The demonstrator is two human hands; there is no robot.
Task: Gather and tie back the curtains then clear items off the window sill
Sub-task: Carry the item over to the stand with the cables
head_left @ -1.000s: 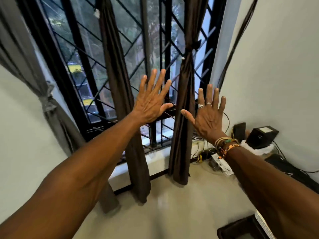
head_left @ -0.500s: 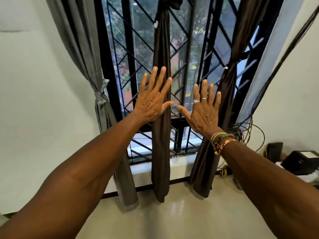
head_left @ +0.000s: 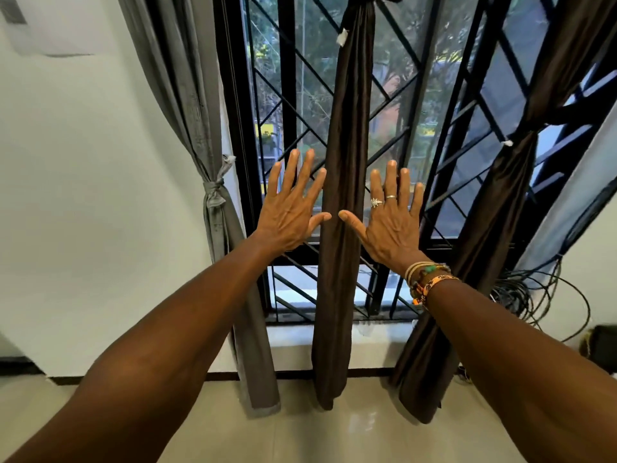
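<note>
Fingers: the fingers (head_left: 289,172) of both hands are straight and spread apart, backs to the camera, gripping nothing.
Left hand: the left hand (head_left: 290,212) is raised in front of the window bars (head_left: 287,95), its thumb pointing across at the other thumb.
Right hand: the right hand (head_left: 389,225) is raised at about the same height, with rings (head_left: 376,202) on two fingers and bracelets (head_left: 429,279) at the wrist.
Brown curtain: the brown curtain (head_left: 344,135) hangs as a narrow gathered column behind the gap between the two thumbs.
Grey curtain: the grey curtain (head_left: 187,95) is left of the left fingers, knotted at about fingertip height.
Second brown curtain: the second brown curtain (head_left: 500,222) is right of the right fingers, cinched at a knot.
Window sill: the window sill (head_left: 290,337) is a pale ledge well below the fingers, crossed by all three curtains.
Cables: the cables (head_left: 524,289) lie in a dark tangle, right of and lower than the right wrist.
</note>
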